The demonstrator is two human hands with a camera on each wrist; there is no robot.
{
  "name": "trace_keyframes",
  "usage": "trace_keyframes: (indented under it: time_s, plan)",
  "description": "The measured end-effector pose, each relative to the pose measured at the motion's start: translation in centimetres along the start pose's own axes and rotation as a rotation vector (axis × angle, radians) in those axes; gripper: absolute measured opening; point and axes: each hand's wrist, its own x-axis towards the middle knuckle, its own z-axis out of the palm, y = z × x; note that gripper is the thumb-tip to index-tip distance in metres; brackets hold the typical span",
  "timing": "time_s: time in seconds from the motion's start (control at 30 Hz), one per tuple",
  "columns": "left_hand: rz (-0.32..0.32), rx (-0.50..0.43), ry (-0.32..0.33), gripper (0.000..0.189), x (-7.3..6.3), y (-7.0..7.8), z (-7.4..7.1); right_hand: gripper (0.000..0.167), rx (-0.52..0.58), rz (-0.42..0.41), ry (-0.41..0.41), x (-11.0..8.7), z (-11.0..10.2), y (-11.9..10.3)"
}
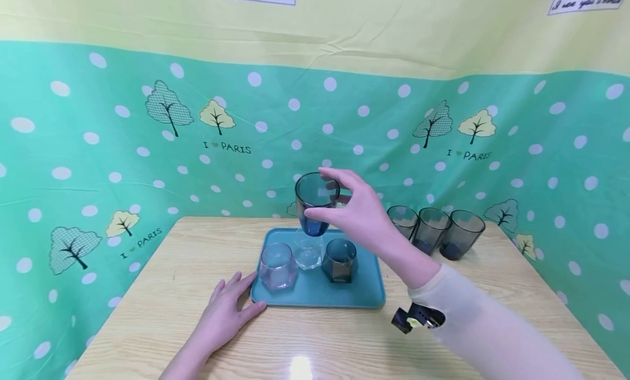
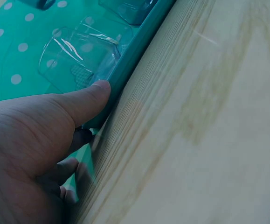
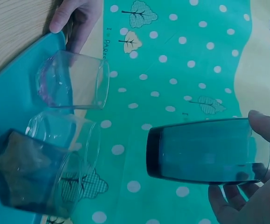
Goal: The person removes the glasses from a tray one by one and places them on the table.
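Observation:
My right hand grips a tall dark blue-grey drinking glass near its rim, upright above the back of a teal tray. In the right wrist view that glass is clear of the tray, thumb on one side and fingers on the other. Three short glasses stand on the tray: a pinkish one at left, a clear one in the middle and a dark grey one at right. My left hand rests at the tray's left front corner, its thumb touching the rim.
Three tall dark glasses stand in a row at the back right of the wooden table, beyond my right forearm. A green polka-dot cloth hangs behind the table and at its sides.

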Motion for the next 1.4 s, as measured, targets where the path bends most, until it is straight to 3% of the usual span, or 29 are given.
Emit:
trace_keyframes:
  time_s: [0.67,1.03,1.4]
  plan:
    - [-0.014,-0.014,-0.013,0.076,0.1,0.0,-0.1,0.076,-0.116,0.087,0.031,-3.2,-4.9,1.9]
    - [0.005,-0.011,-0.011,0.076,0.2,0.2,-0.4,0.086,-0.208,0.203,0.027,-5.5,-8.0,2.0]
    - [-0.006,-0.012,-0.021,0.076,0.1,0.3,-0.4,0.086,-0.251,0.217,0.059,-7.5,-11.5,3.0]
